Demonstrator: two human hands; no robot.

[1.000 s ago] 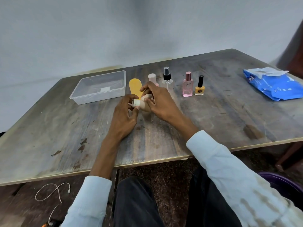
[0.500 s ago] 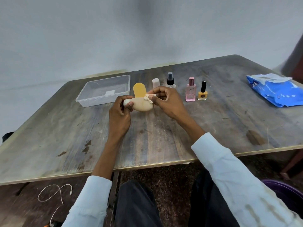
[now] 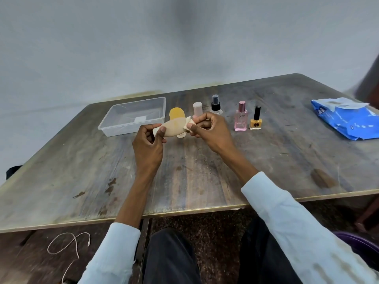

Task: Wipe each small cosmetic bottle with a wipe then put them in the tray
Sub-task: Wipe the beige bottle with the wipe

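The left hand (image 3: 148,143) is gripping the capped end of the beige bottle (image 3: 174,129), fingers curled round it, while the right hand (image 3: 209,130) is pinching a white wipe (image 3: 188,126) against its other end, the bottle lying sideways above the table (image 3: 266,160). Compared with half a second ago, the hands are sitting slightly higher, the bottle now overlapping the yellow bottle (image 3: 176,114). One clear tray (image 3: 133,116) is standing left; five bottles are waiting in a row: yellow, pink-capped (image 3: 197,108), spray (image 3: 216,105), pink perfume (image 3: 241,116), nail polish (image 3: 256,119); one blue wipe pack (image 3: 348,119) right.
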